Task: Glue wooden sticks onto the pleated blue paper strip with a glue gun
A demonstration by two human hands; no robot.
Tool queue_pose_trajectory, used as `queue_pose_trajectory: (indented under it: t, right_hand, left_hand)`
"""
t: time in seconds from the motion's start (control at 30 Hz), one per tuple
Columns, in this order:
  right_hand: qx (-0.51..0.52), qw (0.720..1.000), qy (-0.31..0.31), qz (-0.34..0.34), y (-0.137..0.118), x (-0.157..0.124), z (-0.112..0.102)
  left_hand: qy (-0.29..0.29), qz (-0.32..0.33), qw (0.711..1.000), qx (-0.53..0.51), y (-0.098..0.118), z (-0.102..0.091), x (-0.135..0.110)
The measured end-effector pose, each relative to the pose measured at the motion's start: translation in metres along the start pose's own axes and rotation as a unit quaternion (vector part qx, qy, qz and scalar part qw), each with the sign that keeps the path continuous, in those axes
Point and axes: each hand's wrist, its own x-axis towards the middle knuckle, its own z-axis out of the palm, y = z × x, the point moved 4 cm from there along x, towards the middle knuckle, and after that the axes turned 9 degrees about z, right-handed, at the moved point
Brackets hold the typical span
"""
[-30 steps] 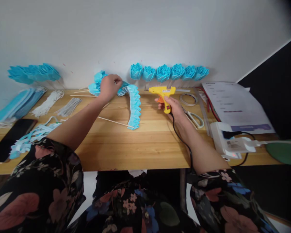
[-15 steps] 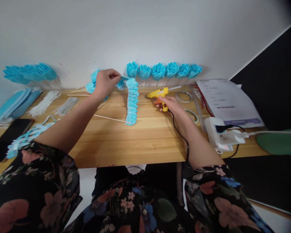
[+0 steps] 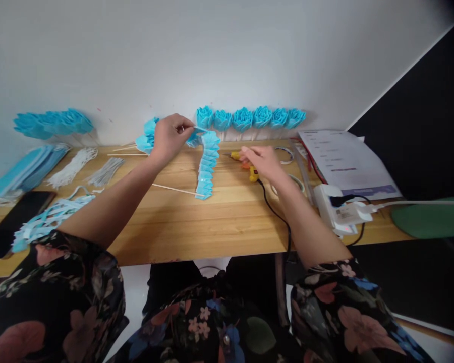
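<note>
My left hand is closed in a pinch on the upper end of a pleated light-blue strip. The strip hangs from the fingers in zigzag folds, and its lower end meets the tip of a thin wooden stick on the table. My right hand is over a yellow hot glue gun, fingers loosely stretched and no longer wrapped around the handle. The gun lies on its side with its nozzle to the left; the hand hides its middle.
Several blue fabric roses on sticks lean against the wall, with more roses at left. Blue masks, white cords, grey wires and a phone lie left. Papers and a power strip are right.
My right hand has loosened from the glue gun's handle and now lies over its body. My left hand still pinches the pleated strip. The view has shifted slightly.
</note>
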Motion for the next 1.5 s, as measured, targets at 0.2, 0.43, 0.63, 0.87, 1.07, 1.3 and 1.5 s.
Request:
queue_pose_trajectory:
  t: [0.2, 0.43, 0.63, 0.87, 1.07, 1.3, 1.5]
  right_hand:
    - [0.207, 0.972, -0.107, 0.014, -0.037, 0.013, 0.036]
    - [0.312, 0.940, -0.132, 0.041, -0.049, 0.035, 0.058]
    - [0.323, 0.941, -0.088, 0.058, -0.052, 0.035, 0.063]
    - [0.321, 0.943, -0.073, 0.042, -0.055, 0.039, 0.061]
    - [0.337, 0.933, -0.120, 0.045, -0.056, 0.042, 0.065]
    - [0.296, 0.941, -0.156, 0.054, -0.061, 0.037, 0.067]
    - [0.276, 0.942, -0.171, 0.086, -0.056, 0.037, 0.074]
  left_hand:
    - [-0.006, 0.031, 0.999, 0.011, 0.015, -0.003, -0.003]
    - [-0.004, 0.051, 0.999, 0.002, 0.021, -0.002, -0.003]
    - [0.065, -0.009, 0.997, -0.050, 0.004, -0.003, 0.011]
    - [0.104, -0.145, 0.949, -0.260, -0.019, -0.010, 0.038]
    - [0.061, -0.188, 0.905, -0.376, -0.023, -0.012, 0.069]
    - [0.052, -0.213, 0.899, -0.380, -0.032, -0.015, 0.091]
    - [0.051, -0.234, 0.891, -0.386, -0.044, -0.021, 0.090]
